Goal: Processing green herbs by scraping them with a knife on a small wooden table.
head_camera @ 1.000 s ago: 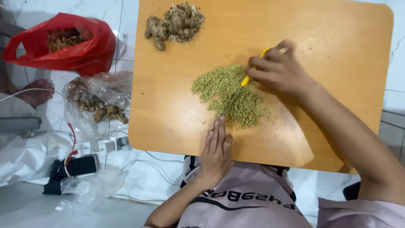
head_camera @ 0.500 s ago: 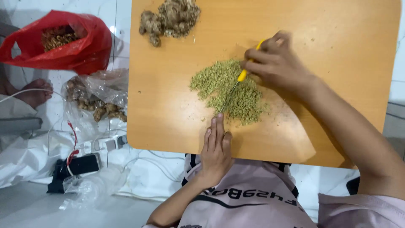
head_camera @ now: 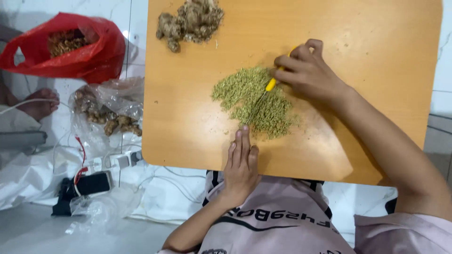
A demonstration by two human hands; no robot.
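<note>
A heap of fine green-brown chopped bits (head_camera: 254,101) lies in the middle of an orange wooden board (head_camera: 188,113). My right hand (head_camera: 310,73) grips a small yellow-handled tool (head_camera: 269,85) whose thin metal tip rests in the heap. My left hand (head_camera: 241,164) lies flat with fingers together on the board's near edge, fingertips just short of the heap. A pile of brown knobbly root pieces (head_camera: 190,21) sits at the board's far edge.
Left of the board, a red plastic bag (head_camera: 70,47) holds brown bits and a clear bag (head_camera: 106,110) holds more root pieces. White cables, a power strip (head_camera: 117,161) and a black device (head_camera: 87,184) lie on the floor. Another person's foot (head_camera: 40,103) shows at far left.
The view has shifted slightly. My right hand with the tool has moved a little over the heap; my left hand stays flat on the board's edge.
</note>
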